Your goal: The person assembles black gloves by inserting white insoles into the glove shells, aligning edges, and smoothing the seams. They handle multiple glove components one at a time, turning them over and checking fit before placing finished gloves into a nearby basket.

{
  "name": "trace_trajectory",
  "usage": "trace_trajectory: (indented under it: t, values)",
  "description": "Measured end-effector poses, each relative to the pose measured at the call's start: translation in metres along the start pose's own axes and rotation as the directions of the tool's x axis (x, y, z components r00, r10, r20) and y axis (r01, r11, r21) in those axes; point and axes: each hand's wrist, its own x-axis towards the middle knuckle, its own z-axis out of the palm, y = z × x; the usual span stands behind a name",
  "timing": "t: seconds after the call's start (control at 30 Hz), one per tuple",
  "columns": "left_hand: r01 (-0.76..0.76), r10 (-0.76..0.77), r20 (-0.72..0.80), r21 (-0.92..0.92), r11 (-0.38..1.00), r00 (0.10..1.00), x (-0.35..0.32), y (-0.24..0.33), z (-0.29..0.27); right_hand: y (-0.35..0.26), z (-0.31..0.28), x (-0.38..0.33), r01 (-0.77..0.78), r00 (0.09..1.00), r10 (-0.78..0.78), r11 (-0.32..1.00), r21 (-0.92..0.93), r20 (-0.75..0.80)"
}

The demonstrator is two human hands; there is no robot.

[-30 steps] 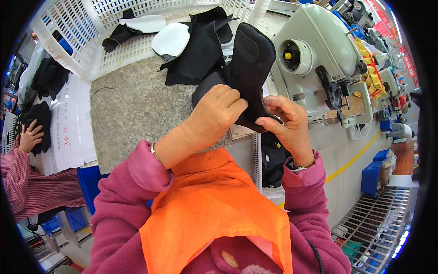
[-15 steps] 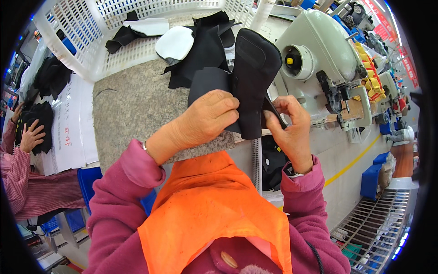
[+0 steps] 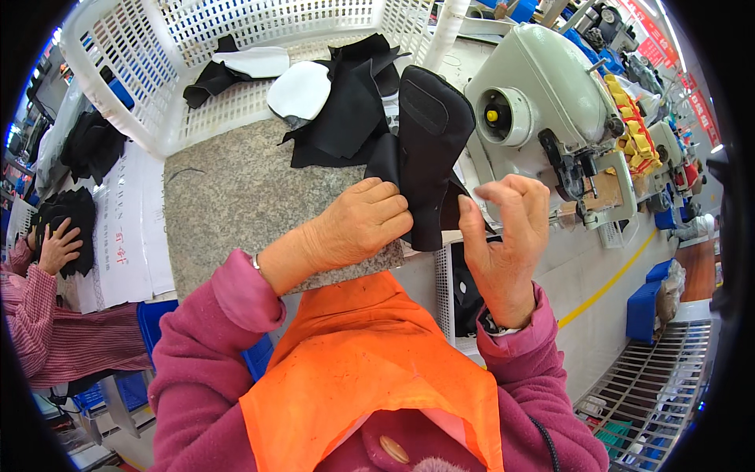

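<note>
Over the near edge of the speckled grey stone slab (image 3: 236, 204), the left hand (image 3: 358, 224) pinches a black, matte, shoe-shaped fabric piece (image 3: 425, 149), holding it upright. Just right of the slab, the right hand (image 3: 507, 236) hangs open, fingers spread, clear of the fabric. Farther right stands a smooth pale-green sewing machine (image 3: 543, 94).

A white perforated plastic basket (image 3: 118, 71) stands at the far side of a grey stone-patterned work surface (image 3: 228, 204); it holds black fabric pieces (image 3: 346, 102) and two white oval pieces (image 3: 299, 88). To the right stands a pale green sewing machine (image 3: 543, 94). White sheets (image 3: 130, 228) lie along the surface's left edge. At far left, another person's hand (image 3: 57, 248) rests on a pile of dark material (image 3: 67, 216). An orange apron (image 3: 370, 370) covers the foreground. Blue bins (image 3: 645, 307) sit beside a yellow floor line (image 3: 605, 283).
</note>
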Motion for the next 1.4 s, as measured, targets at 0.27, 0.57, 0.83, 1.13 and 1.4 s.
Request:
trace_trajectory:
  t: [0.27, 0.57, 0.83, 1.13, 1.4]
  values:
    - [-0.048, 0.052, -0.048, 0.078, 0.996, 0.997, 0.004, 0.002, 0.005, -0.008, 0.002, 0.002, 0.058, 0.981, -0.025, 0.984, -0.168, 0.193]
    - [-0.269, 0.267, 0.049, 0.034, 0.963, 0.962, 0.019, 0.000, -0.014, -0.001, 0.026, -0.005, -0.064, 0.979, 0.057, 0.997, 0.034, 0.194]
    - [-0.037, -0.074, -0.407, -0.258, 0.965, 0.911, 0.113, -0.069, -0.038, -0.006, 0.014, 0.009, 0.086, 0.971, -0.079, 0.996, -0.023, 0.225]
    - [0.165, -0.416, -0.313, -0.596, 0.786, 0.854, 0.110, -0.083, -0.005, 0.005, 0.028, 0.011, 0.040, 0.978, -0.057, 0.996, 0.085, 0.201]
    - [0.148, -0.393, -0.257, -0.643, 0.752, 0.883, 0.110, -0.090, -0.003, 0.007, 0.034, 0.008, 0.022, 0.985, -0.039, 0.995, 0.101, 0.168]
